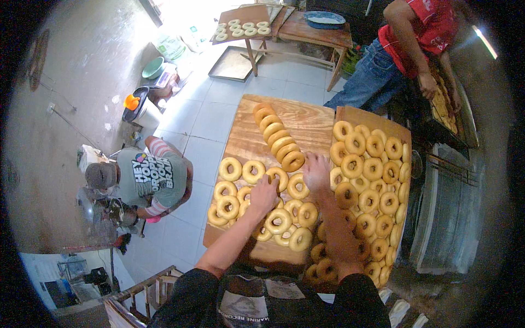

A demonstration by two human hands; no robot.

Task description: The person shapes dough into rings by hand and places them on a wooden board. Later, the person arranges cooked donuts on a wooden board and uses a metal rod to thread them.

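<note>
Golden-brown ring doughnuts covered two wooden boards in the head view. The left board [306,117], pale and grained, carried a leaning row of doughnuts [278,136] stacked on edge along its upper middle, and a loose spread of flat ones across its lower half. The right board [361,116] lay just beside it, packed with doughnuts nearly edge to edge. The person's left hand [263,195] rested palm down among the flat doughnuts on the left board, fingers curled over one doughnut [278,176] near the middle; whether it truly gripped it could not be told. The right hand [317,172] reached further up, at the seam between the two boards, just below the lowest doughnut of the leaning row [293,160]; its fingers looked loosely bent and blurred, and whether it held anything could not be told. Both forearms came up from dark sleeves at the lower edge. On the pale tiled floor [213,117] to the left, another person in a grey printed shirt [150,177] crouched near a wall. At the upper right a person in a red shirt [421,27] and jeans bent over a dark tray. Further back, a small wooden table [240,16] bore more doughnuts, with a metal tray [232,64] lying on the floor beneath it.
</note>
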